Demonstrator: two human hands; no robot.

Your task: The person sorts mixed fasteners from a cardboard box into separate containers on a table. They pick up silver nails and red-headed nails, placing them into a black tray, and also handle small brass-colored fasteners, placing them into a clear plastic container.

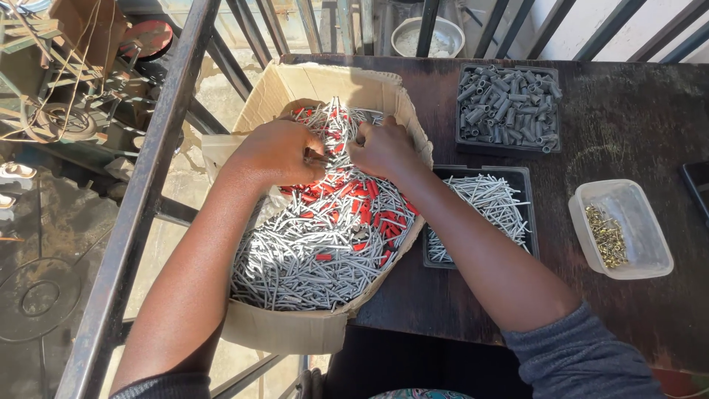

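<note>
A cardboard box (pixel 284 329) hangs over the left edge of a dark wooden table (pixel 635 125). It is filled with thin grey metal pins (pixel 310 255) mixed with short red plastic pieces (pixel 347 193). My left hand (pixel 277 151) and my right hand (pixel 384 148) are both dug into the pile near the far end of the box. The fingers of both are curled into the pins; what they pinch is hidden. The two hands nearly touch each other.
A black tray (pixel 521 177) of grey pins lies right of the box. Behind it a black tray (pixel 508 145) holds grey plastic plugs. A clear plastic tub (pixel 642 258) with small brass screws sits at the right. A dark metal railing (pixel 148 185) runs along the left.
</note>
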